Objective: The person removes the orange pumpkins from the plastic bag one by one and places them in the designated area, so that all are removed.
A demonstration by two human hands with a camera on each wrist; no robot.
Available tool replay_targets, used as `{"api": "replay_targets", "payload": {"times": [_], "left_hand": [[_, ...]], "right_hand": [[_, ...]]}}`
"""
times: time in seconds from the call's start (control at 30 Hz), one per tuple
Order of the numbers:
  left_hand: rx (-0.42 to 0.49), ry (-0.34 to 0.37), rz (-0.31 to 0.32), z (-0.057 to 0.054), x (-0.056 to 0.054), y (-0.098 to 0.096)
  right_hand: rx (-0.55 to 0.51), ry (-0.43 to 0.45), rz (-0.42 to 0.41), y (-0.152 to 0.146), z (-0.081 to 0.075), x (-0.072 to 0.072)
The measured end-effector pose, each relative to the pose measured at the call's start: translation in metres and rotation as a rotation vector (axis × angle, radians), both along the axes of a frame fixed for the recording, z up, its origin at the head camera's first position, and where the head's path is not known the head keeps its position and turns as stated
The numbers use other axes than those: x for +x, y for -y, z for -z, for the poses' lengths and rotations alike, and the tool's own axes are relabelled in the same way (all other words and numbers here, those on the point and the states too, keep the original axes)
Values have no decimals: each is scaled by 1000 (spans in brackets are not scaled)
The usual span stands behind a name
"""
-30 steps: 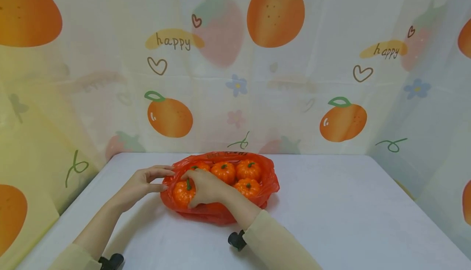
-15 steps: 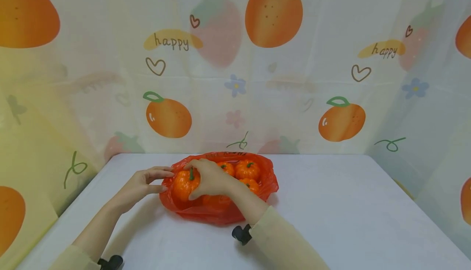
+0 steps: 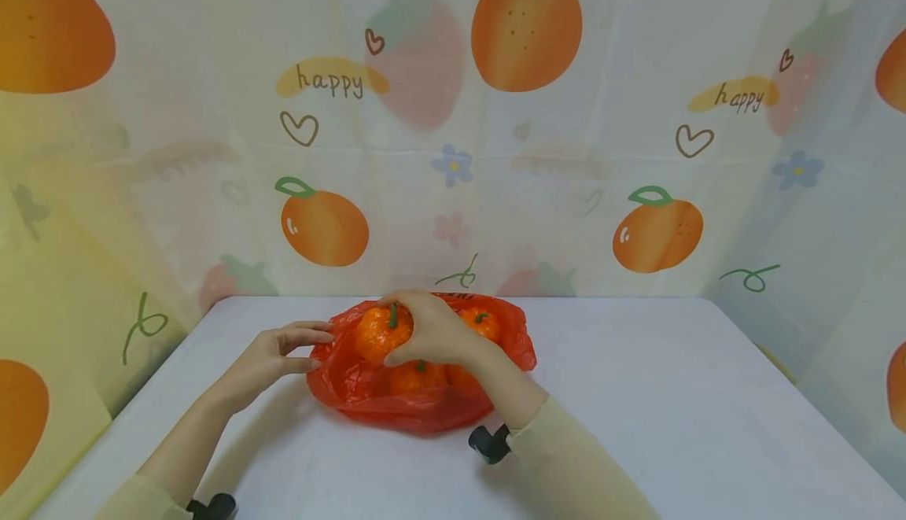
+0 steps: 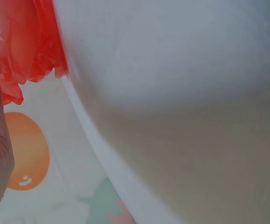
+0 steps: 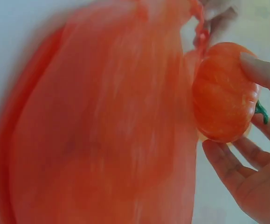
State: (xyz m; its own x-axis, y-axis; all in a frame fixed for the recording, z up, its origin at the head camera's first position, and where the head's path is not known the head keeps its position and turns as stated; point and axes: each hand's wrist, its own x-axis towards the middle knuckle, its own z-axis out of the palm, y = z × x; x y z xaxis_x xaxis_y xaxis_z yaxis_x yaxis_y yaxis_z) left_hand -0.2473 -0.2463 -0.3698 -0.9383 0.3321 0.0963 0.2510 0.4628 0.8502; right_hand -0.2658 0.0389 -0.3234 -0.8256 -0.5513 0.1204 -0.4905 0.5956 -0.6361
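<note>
A thin red plastic bag (image 3: 432, 419) stands with its mouth spread wide on the table. My right hand (image 3: 437, 333) grips a small orange pumpkin (image 3: 377, 337) with a green stem, thumb on one side and fingers on the other. In the right wrist view this pumpkin (image 5: 223, 95) is raised up at the bag's rim. Other pumpkins lie in the bag, one pumpkin (image 3: 416, 378) at the front and one pumpkin (image 3: 483, 320) at the back right; my right hand hides part of them. At the left rim, my left hand (image 3: 263, 363) pinches the bag's edge between thumb and fingers.
The white tabletop (image 3: 623, 394) extends right of the bag and in front of it. Behind it hangs a printed cloth (image 3: 531, 189) with fruit pictures. A black wrist camera (image 3: 490, 444) sits on my right wrist, close to the table.
My right hand has lifted the pumpkin from the bag's left side and moved it up and right over the other pumpkins. The left hand has stayed at the rim.
</note>
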Motion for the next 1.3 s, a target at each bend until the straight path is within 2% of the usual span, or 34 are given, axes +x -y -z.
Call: {"api": "replay_targets", "payload": {"times": [0.23,0.57,0.77,1.0,1.3], "left_hand": [[-7,-10,0,2,1,0],[2,-16,4,4,2,3],[9,-17,-2,3,0,4],[11,2,-11,2,0,2],[7,2,-15,2,0,1]], "right_hand": [[-91,1,53,-29,0,-9],[-113,-35,139,-58,-11,-19],[-150,1,201,-75,-15,-26],[-205,-14,295,-102,-14,-36],[-216,-72,408,-137,-11,-42]]}}
